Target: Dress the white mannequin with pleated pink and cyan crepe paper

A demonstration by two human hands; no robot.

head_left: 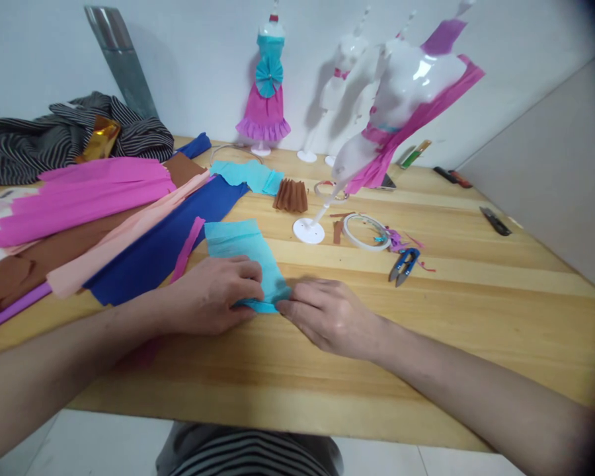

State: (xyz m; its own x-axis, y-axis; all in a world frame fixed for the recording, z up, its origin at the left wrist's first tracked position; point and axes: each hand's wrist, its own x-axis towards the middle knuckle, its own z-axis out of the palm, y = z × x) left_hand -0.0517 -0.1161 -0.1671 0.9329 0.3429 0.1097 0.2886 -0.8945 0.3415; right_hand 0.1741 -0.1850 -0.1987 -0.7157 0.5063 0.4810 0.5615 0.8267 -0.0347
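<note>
A piece of light-blue crepe paper (242, 241) lies on the wooden table in front of me, its near edge folded into a narrow strip. My left hand (218, 291) pinches that folded edge at its left part, with fingers bent over the paper. At the right end of the fold, my right hand (330, 314) has thumb and fingers closed on the paper's corner. A pink crepe strip (188, 248) runs beside the paper and under my left forearm. Behind the paper stand a pleated brown crepe piece (291, 195) and another light-blue crepe piece (248, 175).
Blue thread snips (404, 266), a tape roll (367, 231) and paper scraps lie to the right. A white mannequin (401, 99) with pink crepe stands behind them; a dressed mannequin (270, 79) is near the wall. Crepe sheets (163, 235) cover the left side. A cutter (496, 221) lies far right.
</note>
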